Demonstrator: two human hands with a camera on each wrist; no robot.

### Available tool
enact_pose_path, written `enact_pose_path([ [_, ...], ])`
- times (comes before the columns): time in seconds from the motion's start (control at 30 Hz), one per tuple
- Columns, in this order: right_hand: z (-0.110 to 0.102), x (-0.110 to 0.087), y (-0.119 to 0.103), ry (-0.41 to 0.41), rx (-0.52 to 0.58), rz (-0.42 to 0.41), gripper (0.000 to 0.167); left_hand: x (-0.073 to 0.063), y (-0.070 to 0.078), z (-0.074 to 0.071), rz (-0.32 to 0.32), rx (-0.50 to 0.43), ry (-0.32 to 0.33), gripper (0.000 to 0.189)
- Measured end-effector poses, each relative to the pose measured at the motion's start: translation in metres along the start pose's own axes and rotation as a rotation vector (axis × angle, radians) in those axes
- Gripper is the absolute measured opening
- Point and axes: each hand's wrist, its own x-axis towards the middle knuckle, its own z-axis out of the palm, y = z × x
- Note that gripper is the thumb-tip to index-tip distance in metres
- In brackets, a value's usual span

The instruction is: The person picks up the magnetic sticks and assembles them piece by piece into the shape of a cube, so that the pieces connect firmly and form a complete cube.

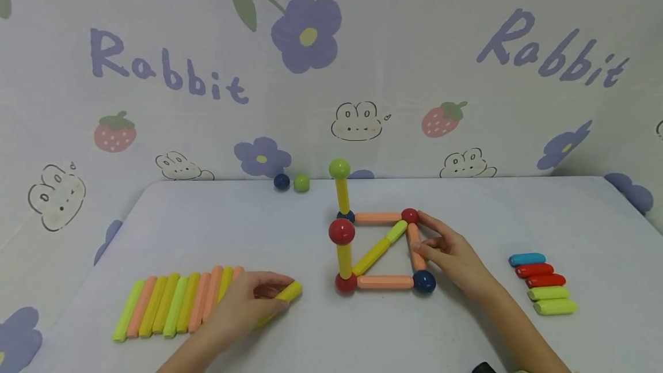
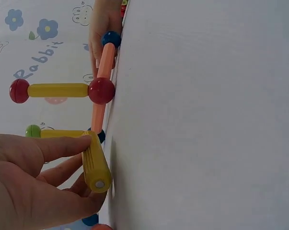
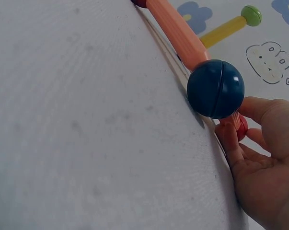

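My left hand pinches a yellow magnetic stick between thumb and fingers, beside a row of sticks. A metal dot shows on the end of this yellow stick in the left wrist view. Right of it stands a frame of sticks and balls. My right hand holds the frame's right-side orange stick, the index finger reaching the red ball. A blue ball forms the near right corner. Two yellow uprights carry a red ball and a green ball. A yellow and light-green diagonal crosses the frame.
Several yellow, orange and light-green sticks lie in a row at the left. Short blue, red and light-green sticks lie at the right. A loose dark blue ball and green ball sit at the back edge.
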Motion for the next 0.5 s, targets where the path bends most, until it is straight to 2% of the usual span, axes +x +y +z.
enact_pose_path([
  [0.13, 0.0, 0.0, -0.001, -0.003, 0.003, 0.005, 0.073, 0.005, 0.015, -0.003, 0.006, -0.079, 0.001, 0.036],
  [0.27, -0.001, 0.001, -0.002, -0.006, 0.001, 0.023, 0.074, 0.012, 0.033, -0.008, -0.003, -0.186, 0.045, 0.037],
  [0.4, -0.002, 0.001, -0.002, -0.004, -0.003, 0.021, 0.074, 0.019, 0.053, -0.014, 0.022, -0.285, 0.083, 0.04],
  [0.5, -0.003, 0.0, -0.001, -0.002, -0.004, 0.006, 0.073, 0.026, 0.067, -0.016, 0.049, -0.396, 0.096, 0.044],
])
